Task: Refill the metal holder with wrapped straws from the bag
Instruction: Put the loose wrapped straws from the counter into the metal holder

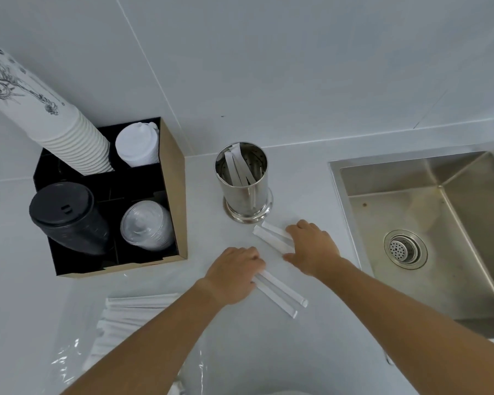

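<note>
A shiny metal holder (246, 183) stands upright on the white counter with a few wrapped straws leaning inside. In front of it a small bundle of wrapped straws (280, 290) lies flat, running from near the holder's base toward me. My left hand (234, 273) rests palm-down on the middle of this bundle, fingers curled over it. My right hand (311, 246) lies on the far end of the bundle, fingers spread over the straws. A clear plastic bag (120, 323) with many more wrapped straws lies at the lower left, partly hidden by my left forearm.
A black-and-cardboard organiser (174, 195) at the left holds stacked paper cups, white lids, black lids and clear lids. A steel sink (411, 212) with a drain is sunk into the counter at the right. White wall panels rise behind.
</note>
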Motion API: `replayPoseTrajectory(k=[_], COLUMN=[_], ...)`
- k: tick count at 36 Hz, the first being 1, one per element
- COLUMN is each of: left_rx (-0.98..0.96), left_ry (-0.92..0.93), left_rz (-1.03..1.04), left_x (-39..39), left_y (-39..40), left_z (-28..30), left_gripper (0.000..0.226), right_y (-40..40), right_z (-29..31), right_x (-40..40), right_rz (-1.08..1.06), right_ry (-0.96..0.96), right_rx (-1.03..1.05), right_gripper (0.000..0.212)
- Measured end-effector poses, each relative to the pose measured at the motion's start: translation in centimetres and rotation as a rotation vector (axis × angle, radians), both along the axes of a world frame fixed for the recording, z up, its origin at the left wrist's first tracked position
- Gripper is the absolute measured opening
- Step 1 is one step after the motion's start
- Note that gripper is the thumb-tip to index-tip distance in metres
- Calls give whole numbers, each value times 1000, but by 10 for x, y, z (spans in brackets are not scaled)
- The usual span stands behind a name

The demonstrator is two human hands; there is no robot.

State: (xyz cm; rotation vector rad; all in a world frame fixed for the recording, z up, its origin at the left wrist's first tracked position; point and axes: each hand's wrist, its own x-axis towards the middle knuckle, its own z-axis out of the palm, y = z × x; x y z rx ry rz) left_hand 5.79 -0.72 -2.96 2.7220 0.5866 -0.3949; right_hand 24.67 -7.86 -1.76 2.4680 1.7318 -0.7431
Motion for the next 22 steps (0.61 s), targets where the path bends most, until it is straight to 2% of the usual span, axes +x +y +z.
replayPoseTrajectory(k=[10, 22], left_rx=[3, 65], left_ry=[-11, 127], left_rz=[83, 9], left_x=[4, 9], left_y=[6, 7], left_z=[-4, -2], left_gripper=[20, 14], right_y=[10, 17], right_z=[6, 15], right_x=[17, 10], right_rz=[-108, 61], right_ry=[78, -37], right_rx=[-122, -189], right_gripper=[15, 22])
